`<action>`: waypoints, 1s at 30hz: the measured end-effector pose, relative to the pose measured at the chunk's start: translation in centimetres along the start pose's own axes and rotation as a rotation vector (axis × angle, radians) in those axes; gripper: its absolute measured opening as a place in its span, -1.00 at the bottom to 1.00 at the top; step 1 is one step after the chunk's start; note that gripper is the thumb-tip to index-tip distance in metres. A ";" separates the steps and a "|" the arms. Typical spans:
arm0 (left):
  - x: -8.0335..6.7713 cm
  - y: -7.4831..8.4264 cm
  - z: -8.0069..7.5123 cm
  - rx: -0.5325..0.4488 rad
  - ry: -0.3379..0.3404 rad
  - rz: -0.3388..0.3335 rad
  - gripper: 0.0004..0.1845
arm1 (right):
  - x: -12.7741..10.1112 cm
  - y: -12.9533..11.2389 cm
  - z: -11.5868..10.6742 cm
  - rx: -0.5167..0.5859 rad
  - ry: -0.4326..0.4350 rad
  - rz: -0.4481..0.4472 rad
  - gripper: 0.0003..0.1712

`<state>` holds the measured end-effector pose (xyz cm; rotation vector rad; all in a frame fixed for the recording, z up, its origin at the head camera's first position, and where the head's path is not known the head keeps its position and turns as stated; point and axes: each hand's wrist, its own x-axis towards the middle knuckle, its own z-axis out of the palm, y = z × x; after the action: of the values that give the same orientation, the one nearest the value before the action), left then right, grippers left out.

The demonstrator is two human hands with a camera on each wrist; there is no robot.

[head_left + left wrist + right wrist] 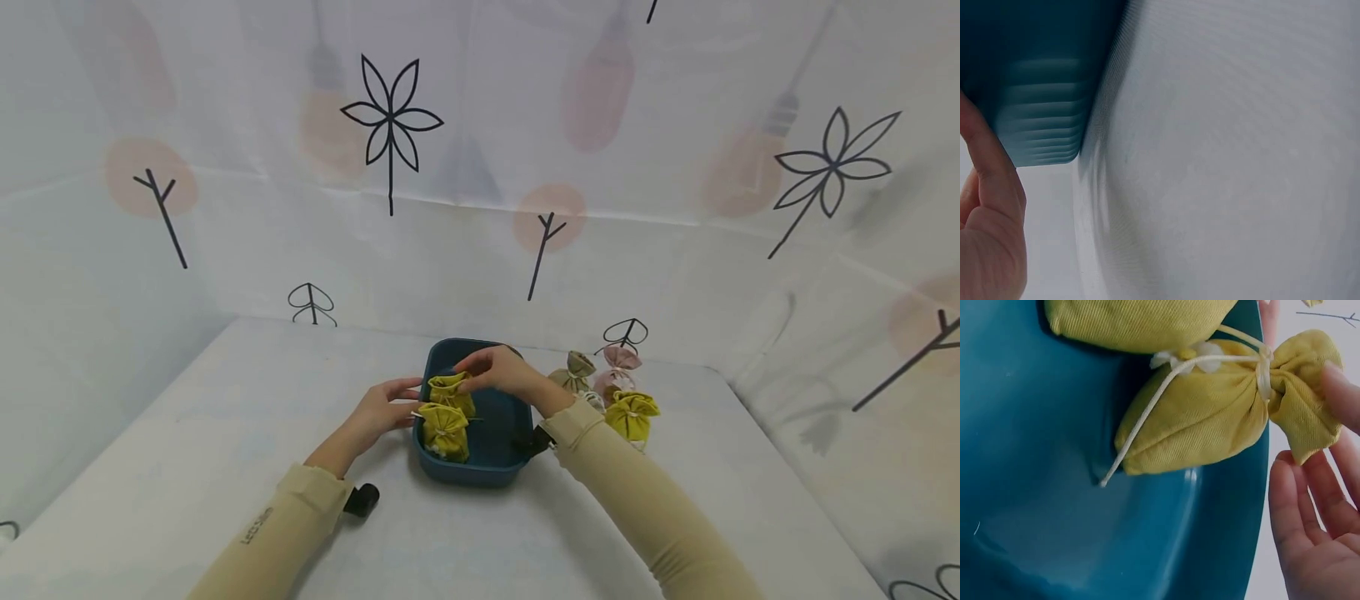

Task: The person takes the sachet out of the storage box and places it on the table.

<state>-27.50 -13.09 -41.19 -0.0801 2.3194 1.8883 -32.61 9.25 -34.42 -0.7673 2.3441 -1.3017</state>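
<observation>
Inside the blue bin (491, 477), two yellow drawstring pouches sit along the left wall. My right hand (501, 372) is at the farther yellow pouch (459, 397). In the right wrist view, my right hand (1329, 531) pinches the gathered cloth top of that pouch (1197, 419), whose pale cord hangs loose. The nearer yellow pouch (446, 433) stands beside it. My left hand (378, 410) rests at the bin's left side with its fingers extended. In the left wrist view, my left hand (991, 206) lies beside the bin's ribbed outer wall (1047, 106).
Right of the bin stand several more pouches: an olive one (573, 373), a pink one (619, 367) and a yellow one (632, 415), with a whitish one partly hidden. A white cloth (225, 467) covers the table. Behind it hangs a printed backdrop (465, 250).
</observation>
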 end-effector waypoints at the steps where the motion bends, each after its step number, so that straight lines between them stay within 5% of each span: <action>1: 0.0 0.0 0.0 0.005 -0.002 0.005 -0.50 | 0.0 0.0 0.1 0.001 0.003 0.004 -0.66; 12: -0.1 0.1 0.0 -0.007 0.001 0.002 -0.49 | 0.4 -0.2 0.7 0.003 0.073 0.051 -0.83; 30: 0.0 -0.2 0.1 0.007 0.005 0.011 -0.49 | -0.2 -0.2 0.5 0.062 0.242 0.031 -0.84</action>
<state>-27.47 -13.08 -41.39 -0.0717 2.3345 1.8866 -32.11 8.92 -34.54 -0.5801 2.4748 -1.5204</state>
